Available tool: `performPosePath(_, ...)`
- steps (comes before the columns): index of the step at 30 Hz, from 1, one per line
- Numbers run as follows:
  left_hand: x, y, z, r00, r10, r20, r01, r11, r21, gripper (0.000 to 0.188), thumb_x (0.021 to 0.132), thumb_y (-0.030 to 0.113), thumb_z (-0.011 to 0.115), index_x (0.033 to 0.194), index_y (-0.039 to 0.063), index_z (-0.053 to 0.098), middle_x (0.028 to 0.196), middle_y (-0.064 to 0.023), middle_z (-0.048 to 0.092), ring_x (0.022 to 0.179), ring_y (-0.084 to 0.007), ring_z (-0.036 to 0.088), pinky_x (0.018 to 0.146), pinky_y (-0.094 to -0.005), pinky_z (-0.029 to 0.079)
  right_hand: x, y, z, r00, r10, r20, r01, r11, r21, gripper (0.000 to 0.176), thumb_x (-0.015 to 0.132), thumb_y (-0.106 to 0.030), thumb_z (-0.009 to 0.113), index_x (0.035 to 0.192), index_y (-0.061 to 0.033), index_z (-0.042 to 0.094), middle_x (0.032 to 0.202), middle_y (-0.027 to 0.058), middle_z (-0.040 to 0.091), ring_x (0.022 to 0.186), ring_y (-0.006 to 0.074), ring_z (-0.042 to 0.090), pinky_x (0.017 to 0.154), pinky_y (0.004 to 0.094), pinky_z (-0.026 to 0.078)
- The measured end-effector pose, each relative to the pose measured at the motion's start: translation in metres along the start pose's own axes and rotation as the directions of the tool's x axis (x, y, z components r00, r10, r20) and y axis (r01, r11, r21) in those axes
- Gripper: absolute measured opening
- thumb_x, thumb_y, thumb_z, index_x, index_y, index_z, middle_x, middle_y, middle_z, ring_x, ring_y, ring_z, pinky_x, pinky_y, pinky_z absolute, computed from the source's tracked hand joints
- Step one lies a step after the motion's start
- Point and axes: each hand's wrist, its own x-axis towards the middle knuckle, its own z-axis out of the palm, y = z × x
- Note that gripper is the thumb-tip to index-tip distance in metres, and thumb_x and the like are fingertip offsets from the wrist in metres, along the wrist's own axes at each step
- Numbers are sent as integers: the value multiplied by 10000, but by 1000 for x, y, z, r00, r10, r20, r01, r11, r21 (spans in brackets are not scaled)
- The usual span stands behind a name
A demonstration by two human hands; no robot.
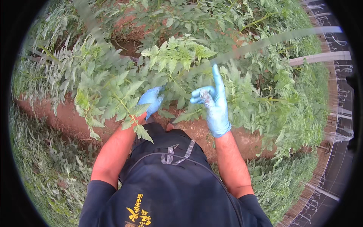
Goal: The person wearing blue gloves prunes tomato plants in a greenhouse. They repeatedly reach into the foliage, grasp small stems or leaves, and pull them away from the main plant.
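My left hand (152, 99), in a blue disposable glove, reaches in among the leaves of a tomato plant (124, 96). Foliage covers its fingertips, so whether it grips a stem cannot be seen. My right hand (216, 105) is raised right of a pale leafy tomato shoot (178, 54). Its index finger points up, and the other fingers are bent near the thumb. Dark dirt stains the glove around the thumb. Nothing shows in this hand. A translucent plastic strip (263, 42) slants down from the upper right and overlaps the index fingertip; contact is unclear.
Bare reddish soil (244, 140) runs between the plant rows. More tomato foliage (48, 176) grows behind me on both sides. At the far right, several white strings (344, 93) hang along a dark border. A black cable (218, 178) crosses my dark shirt (175, 195).
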Motion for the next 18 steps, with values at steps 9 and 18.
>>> performPosePath(9,42,5,-7,995,-19,97,51,939,-340,706,1051,111,576,1693,56,289,1495,-174,631,1352,-278,618,1127,-364,476,11,42,-14,943,257,213,-275,960,57,320,1095,-207,664,1366,-37,665,1108,7,705,924,94,658,855,281,561)
performPosePath(18,68,-82,75,988,128,87,-15,638,-770,617,1063,149,628,1614,8,391,1491,-150,608,1334,-224,606,1128,-355,489,-30,66,-11,922,364,134,-248,819,-517,359,1087,-298,658,1366,-76,696,1263,96,744,1136,206,696,988,364,549)
